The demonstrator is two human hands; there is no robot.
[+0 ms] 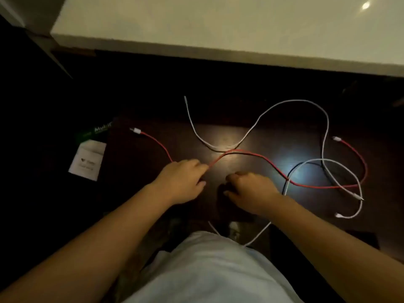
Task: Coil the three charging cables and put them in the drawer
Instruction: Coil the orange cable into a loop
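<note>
Three cables lie tangled on the dark wooden table (135, 171). The red cable (262, 157) runs from a white plug at the left, under my left hand (183, 180), and loops round to the right. My left hand pinches it near the table's middle. A long white cable (258, 119) curves across the back and crosses the red one. Another white cable (349, 169) loops at the right, and a strand of it passes under my right wrist. My right hand (251, 189) rests on the table with its fingers curled, holding nothing that I can see. No drawer is visible.
A white paper packet (87, 159) and a green package (96, 131) lie at the table's left. A pale counter (218, 25) rises behind the table. My light-coloured clothing fills the bottom of the view.
</note>
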